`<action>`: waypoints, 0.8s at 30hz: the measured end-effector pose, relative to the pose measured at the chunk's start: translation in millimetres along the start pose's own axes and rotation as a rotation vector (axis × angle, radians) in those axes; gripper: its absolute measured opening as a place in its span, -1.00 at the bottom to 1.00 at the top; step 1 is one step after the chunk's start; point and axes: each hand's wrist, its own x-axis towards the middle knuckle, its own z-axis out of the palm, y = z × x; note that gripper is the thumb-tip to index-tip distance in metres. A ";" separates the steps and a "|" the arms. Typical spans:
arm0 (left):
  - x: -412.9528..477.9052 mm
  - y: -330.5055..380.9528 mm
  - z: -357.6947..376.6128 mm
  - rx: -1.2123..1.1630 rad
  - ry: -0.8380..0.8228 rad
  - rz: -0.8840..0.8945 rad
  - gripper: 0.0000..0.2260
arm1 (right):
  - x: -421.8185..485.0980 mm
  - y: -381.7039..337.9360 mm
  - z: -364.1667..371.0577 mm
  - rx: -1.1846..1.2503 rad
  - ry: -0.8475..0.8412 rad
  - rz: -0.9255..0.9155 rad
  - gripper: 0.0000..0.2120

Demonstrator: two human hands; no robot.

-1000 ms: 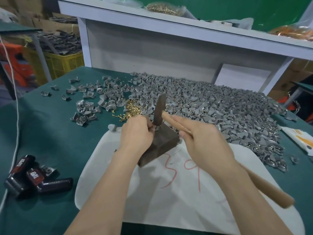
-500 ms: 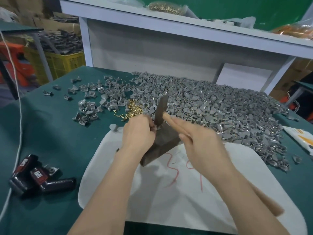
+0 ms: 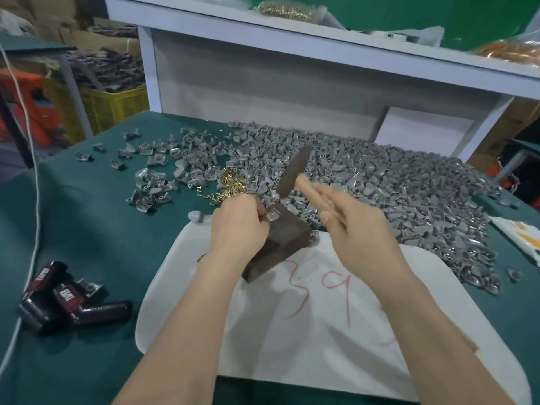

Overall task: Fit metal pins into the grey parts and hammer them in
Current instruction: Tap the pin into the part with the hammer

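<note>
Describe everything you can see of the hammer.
The hammer has a slim dark metal head, motion-blurred, on a pale wooden handle. The right hand grips the handle close to the head, hiding the rest. The head stands nearly upright, top leaning right, its lower end just above the grey part that the left hand pinches on the dark block; contact cannot be told.

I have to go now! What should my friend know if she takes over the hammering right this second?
Left hand pinches a grey part on the dark block.
Right hand grips the hammer, head raised above that part.
Brass pins lie just behind the left hand; the big pile of grey parts spreads beyond.
Done: count unclear. Left: strike this part, then work through the pile.
</note>
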 end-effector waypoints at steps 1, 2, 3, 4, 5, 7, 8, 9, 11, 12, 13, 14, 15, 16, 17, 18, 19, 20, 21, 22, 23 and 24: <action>-0.6 -0.1 0.2 0.004 0.001 -0.001 -0.89 | 6.2 5.9 5.2 0.016 -0.005 0.082 -0.58; -1.0 -0.2 0.6 0.003 0.007 0.002 -0.89 | 12.4 11.6 11.5 0.037 -0.031 0.173 -0.61; -1.0 -0.3 1.1 0.003 0.016 0.003 -0.90 | 18.3 17.2 18.5 0.073 -0.075 0.267 -0.64; -0.8 -0.1 1.9 0.008 0.023 0.002 -0.90 | 23.4 21.7 24.5 0.122 -0.125 0.358 -0.67; -0.7 0.0 2.7 0.018 0.026 0.000 -0.91 | 27.8 25.1 29.9 0.167 -0.177 0.443 -0.69; 0.0 -0.5 3.5 0.025 0.033 -0.005 -0.92 | 33.0 30.4 37.8 0.191 -0.256 0.536 -0.70; 0.5 -0.8 3.4 0.019 0.037 -0.009 -0.93 | 33.7 32.7 40.5 0.157 -0.289 0.535 -0.70; 0.4 -0.6 3.0 0.012 0.040 -0.012 -0.93 | 33.6 34.6 41.9 0.097 -0.314 0.518 -0.70; 0.1 -0.1 2.5 -0.010 0.042 -0.008 -0.94 | 31.8 36.3 41.8 -0.057 -0.317 0.469 -0.75; -0.3 0.5 2.6 -0.034 0.040 0.001 -0.94 | 31.2 35.1 40.2 -0.117 -0.277 0.433 -0.77; -1.2 1.8 2.5 -0.062 0.035 0.014 -0.95 | 31.5 31.7 37.7 -0.130 -0.211 0.378 -0.76; -2.6 3.8 3.0 -0.093 0.025 0.030 -0.94 | 31.6 26.4 34.2 -0.086 -0.152 0.305 -0.74; -2.3 4.2 2.5 -0.125 0.019 0.046 -0.94 | 35.1 18.8 33.0 -0.005 -0.132 0.229 -0.71; -2.2 4.8 3.3 -0.162 0.011 0.063 -0.93 | 37.8 10.2 31.8 0.096 -0.163 0.180 -0.72; -1.7 4.9 3.9 -0.204 0.007 0.073 -0.92 | 41.2 1.7 32.8 0.186 -0.240 0.154 -0.76; -1.6 4.6 4.1 -0.254 0.016 0.076 -0.90 | 44.7 -4.6 35.4 0.255 -0.315 0.150 -0.82; -1.2 4.5 3.8 -0.311 0.038 0.071 -0.90 | 49.0 -8.4 37.1 0.307 -0.330 0.163 -0.90; -0.3 4.4 2.9 -0.374 0.077 0.060 -0.91 | 55.2 -9.7 37.7 0.339 -0.264 0.186 -0.92; 1.0 4.0 1.2 -0.435 0.132 0.039 -0.89 | 64.0 -8.1 37.7 0.345 -0.141 0.225 -0.89; 2.6 3.3 -0.8 -0.495 0.197 0.004 -0.84 | 74.7 -4.2 36.8 0.327 -0.005 0.286 -0.81; 4.2 2.1 -3.2 -0.557 0.269 -0.042 -0.81 | 85.3 -0.7 35.5 0.295 0.082 0.368 -0.65; 6.0 0.6 -6.2 -0.629 0.347 -0.099 -0.81 | 95.1 3.5 36.7 0.226 0.075 0.464 -0.47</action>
